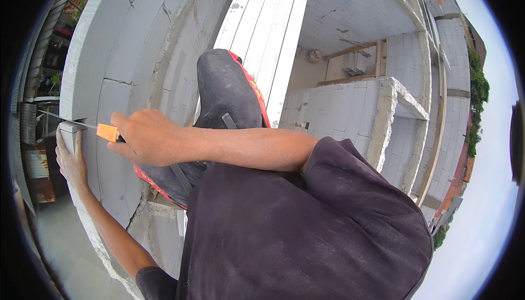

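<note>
My right hand [146, 137] is closed around the orange-and-black handle of a hand saw [107, 132]. Its thin blade points left and lies across the top edge of the pale grey block wall [90, 54], at a cut or gap beside a small light concrete block [69, 127]. Just below the blade, my left hand [72, 160] grips that block, thumb on the near face and fingers on the far side. Whether the block is separate from the wall cannot be made out. My right forearm crosses in front of my dark-trousered knee.
White metal planks [265, 21] run ahead beneath my legs. Right of them lies a drop to a lower floor, with a wooden frame [350, 62] and rough-edged block walls [385, 119]. Beyond the wall at left are neighbouring roofs [41, 163] far below.
</note>
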A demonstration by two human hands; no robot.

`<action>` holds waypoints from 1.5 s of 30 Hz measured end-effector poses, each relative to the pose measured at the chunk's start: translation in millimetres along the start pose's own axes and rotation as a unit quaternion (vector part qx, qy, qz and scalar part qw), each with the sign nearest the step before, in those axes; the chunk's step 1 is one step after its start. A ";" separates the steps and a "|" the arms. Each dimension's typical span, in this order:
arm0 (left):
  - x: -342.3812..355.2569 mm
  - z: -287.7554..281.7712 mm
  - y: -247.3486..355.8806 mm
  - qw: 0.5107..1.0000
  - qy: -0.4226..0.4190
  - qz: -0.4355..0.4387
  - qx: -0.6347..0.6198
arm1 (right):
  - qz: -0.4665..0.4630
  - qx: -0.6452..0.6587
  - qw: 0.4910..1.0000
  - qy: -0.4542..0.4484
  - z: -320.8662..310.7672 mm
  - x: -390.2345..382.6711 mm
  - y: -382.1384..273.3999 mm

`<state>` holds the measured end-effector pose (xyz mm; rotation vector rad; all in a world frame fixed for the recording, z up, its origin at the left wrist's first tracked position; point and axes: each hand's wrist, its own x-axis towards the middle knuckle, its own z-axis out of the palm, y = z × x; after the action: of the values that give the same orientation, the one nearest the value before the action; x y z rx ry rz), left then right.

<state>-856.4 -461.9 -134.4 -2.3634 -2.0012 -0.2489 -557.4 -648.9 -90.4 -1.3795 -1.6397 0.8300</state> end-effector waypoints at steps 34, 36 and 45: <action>-17.5 5.4 14.7 0.996 0.089 -0.004 0.004 | 0.071 0.078 0.994 -0.002 -23.5 -76.6 -1.5; -14.3 9.4 15.8 0.993 0.112 0.012 0.019 | 0.101 0.084 0.991 -0.013 -5.0 -32.1 3.1; -20.3 -4.7 19.8 0.998 0.054 -0.012 -0.018 | 0.059 0.044 0.997 0.007 -21.8 -98.0 4.3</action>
<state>-840.6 -485.7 -131.1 -2.2948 -1.9949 -0.4077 -529.6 -744.9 -101.3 -1.4265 -1.5050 0.9480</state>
